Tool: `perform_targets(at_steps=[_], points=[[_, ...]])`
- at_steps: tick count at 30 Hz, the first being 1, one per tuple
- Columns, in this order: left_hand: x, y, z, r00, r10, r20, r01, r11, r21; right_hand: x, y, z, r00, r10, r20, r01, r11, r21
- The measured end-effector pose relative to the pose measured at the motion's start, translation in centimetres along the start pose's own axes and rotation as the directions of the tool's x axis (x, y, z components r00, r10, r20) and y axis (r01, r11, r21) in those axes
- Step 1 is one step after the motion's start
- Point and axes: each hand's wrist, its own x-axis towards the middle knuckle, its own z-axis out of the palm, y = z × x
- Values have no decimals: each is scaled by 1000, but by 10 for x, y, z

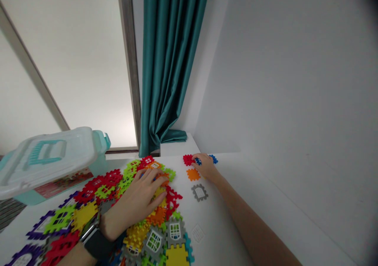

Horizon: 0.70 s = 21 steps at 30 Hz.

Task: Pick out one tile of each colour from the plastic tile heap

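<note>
My left hand, with a dark smartwatch on its wrist, lies over the heap of interlocking plastic tiles. Its fingers are spread, and orange and yellow tiles show between and under them. At the far edge of the white table, my right hand has thumb and fingertips closed on a blue tile. A red tile sits just left of that one. More blue shows behind the hand. Nearer me, an orange tile and a grey frame tile lie flat, apart from each other.
A lidded teal storage box stands at the left. Several purple, red, lime and grey tiles spread toward me, including a yellow tile. A small pale window-shaped piece lies right of the heap. A teal curtain hangs behind; a wall rises right.
</note>
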Motion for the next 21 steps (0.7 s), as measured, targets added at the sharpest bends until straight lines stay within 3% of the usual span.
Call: perform_targets(at_steps=[7,13,21], points=[[1,-4,0,1000,-3,18,3,1000,15,-2,-13,-10,999,-36,0,36,999,9],[-3,-21,-7,990,-53,133,42,996,82,-13,-45,-19,987,-150,51,148,988,39],[-6,-27,-7,990,-24,142,13,997,78,-39,-85,-24,954,-280,110,272,959,81]])
